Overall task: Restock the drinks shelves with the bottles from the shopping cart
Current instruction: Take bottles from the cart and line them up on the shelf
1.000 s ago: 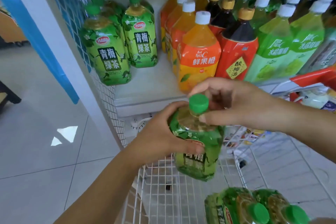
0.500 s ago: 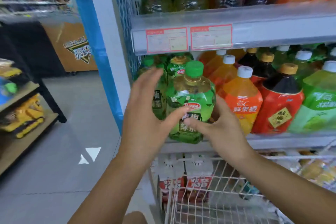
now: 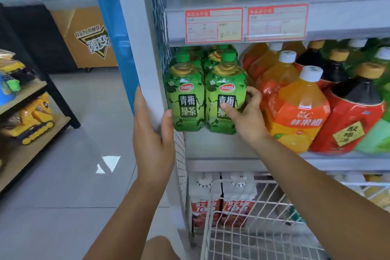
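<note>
shelf post (image 3: 145, 59) touches flat left hand (image 3: 152, 133); right hand (image 3: 247, 116) grips green bottle (image 3: 223, 95) by orange juice (image 3: 295, 112).

A shop — stocked drinks shelves (image 3: 274, 160) with price tags (image 3: 213, 25), a wire shopping cart (image 3: 242, 217).

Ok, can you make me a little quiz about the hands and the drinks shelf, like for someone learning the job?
1. True or false: the right hand grips a bottle with a yellow cap.
2. What does the left hand rest on? A: the wire cart. B: the white shelf post. C: a price tag.
3. What colour is the cap of the front orange juice bottle?
Key: 1 false, it grips a green tea bottle with a green cap. 2 B. 3 white.
</note>
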